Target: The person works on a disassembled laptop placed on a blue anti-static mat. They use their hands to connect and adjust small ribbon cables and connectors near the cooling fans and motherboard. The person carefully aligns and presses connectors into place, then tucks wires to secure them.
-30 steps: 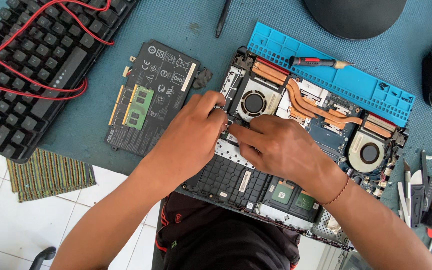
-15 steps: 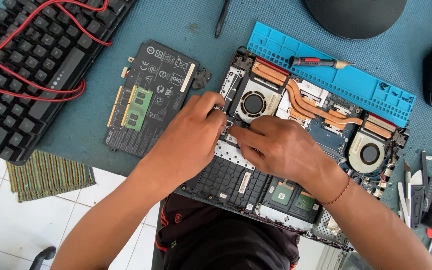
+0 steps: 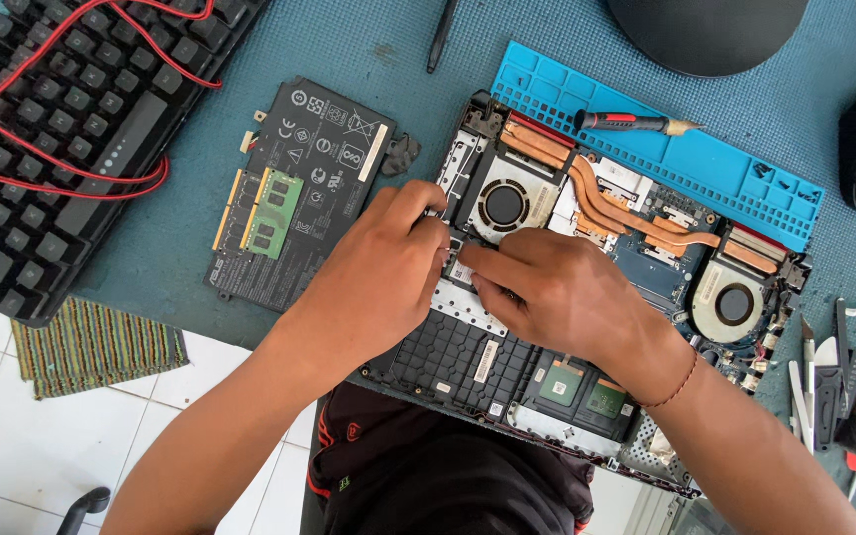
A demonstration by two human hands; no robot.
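At the worktop's near edge, the left hand (image 3: 383, 272) and right hand (image 3: 557, 292) are pinching narrowly at a small part inside the opened laptop (image 3: 596, 287). What each grip is holding cannot be told. A slip risks bending the copper heat pipes (image 3: 626, 213).

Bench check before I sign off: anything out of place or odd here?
Two things: a green memory module lies loose on the removed battery pack, and a red cable is draped over the keyboard. Both hands work inside the open laptop.

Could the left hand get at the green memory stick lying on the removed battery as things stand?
Probably yes. The left hand rests at the opened laptop's edge, right beside the battery, and nothing covers the memory stick or lies between them.
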